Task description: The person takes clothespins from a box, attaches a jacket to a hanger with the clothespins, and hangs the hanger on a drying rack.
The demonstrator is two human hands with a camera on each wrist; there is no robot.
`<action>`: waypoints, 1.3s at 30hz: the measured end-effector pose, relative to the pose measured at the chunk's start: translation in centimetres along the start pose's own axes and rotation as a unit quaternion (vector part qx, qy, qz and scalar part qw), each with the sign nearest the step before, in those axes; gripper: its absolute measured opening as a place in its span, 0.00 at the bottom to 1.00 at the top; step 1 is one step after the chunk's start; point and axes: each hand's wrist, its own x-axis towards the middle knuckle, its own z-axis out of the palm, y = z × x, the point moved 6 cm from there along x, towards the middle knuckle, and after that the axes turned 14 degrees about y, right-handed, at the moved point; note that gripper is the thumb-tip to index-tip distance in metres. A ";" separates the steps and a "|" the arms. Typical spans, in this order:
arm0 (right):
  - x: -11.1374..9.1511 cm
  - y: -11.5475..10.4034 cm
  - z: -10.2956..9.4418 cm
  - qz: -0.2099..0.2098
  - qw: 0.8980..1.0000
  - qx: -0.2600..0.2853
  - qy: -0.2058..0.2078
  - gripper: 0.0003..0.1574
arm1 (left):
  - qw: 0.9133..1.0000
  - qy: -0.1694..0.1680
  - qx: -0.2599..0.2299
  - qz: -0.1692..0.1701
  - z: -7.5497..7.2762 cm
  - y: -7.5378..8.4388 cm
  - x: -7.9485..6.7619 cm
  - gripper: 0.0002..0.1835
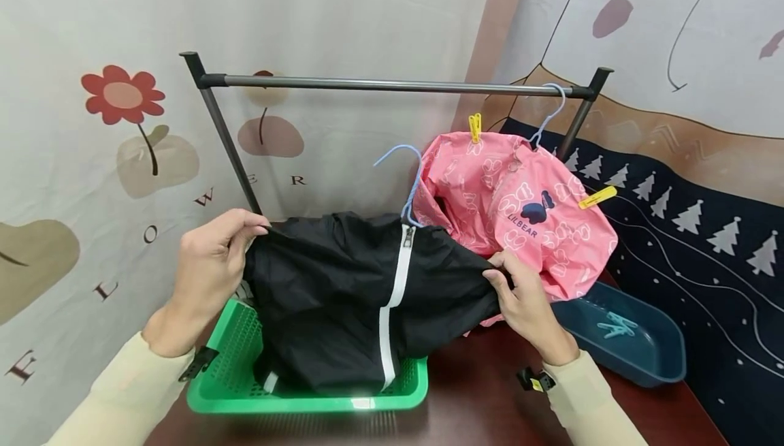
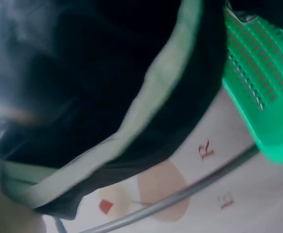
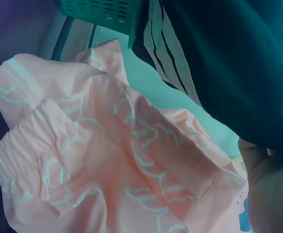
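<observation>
A black jacket (image 1: 331, 303) with a white-edged zipper (image 1: 401, 262) is spread between both hands, over a green basket. My left hand (image 1: 211, 269) pinches its upper left corner between thumb and fingers. On the other side my right hand (image 1: 523, 299) grips the jacket's right edge, thumb in front. A light blue hanger (image 1: 418, 180) sticks up out of the jacket's neck, its hook below the rail; the rest of it is hidden in the cloth. In the right wrist view part of the right hand (image 3: 273, 194) shows beside the dark cloth.
A grey rail (image 1: 367, 84) stands behind. At its right end hangs a pink jacket (image 1: 490, 208) on another blue hanger (image 1: 554, 109), with yellow clothespins (image 1: 475, 127) on it. The green basket (image 1: 306, 402) is below; a dark blue tray (image 1: 667, 357) at right holds light blue clothespins (image 1: 617, 325).
</observation>
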 end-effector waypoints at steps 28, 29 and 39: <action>1.8 -2.4 -0.9 -0.030 0.975 -0.048 0.214 0.06 | 0.979 -0.175 -0.003 0.105 0.9 3.4 -1.3 0.20; 2.0 -2.5 -1.0 -0.028 0.973 -0.052 0.221 0.06 | 0.978 -0.178 0.003 0.104 0.9 3.5 -1.4 0.20; 2.5 -2.9 0.1 -0.071 0.985 0.014 0.157 0.11 | 0.979 -0.150 0.040 0.135 0.1 4.0 -1.1 0.08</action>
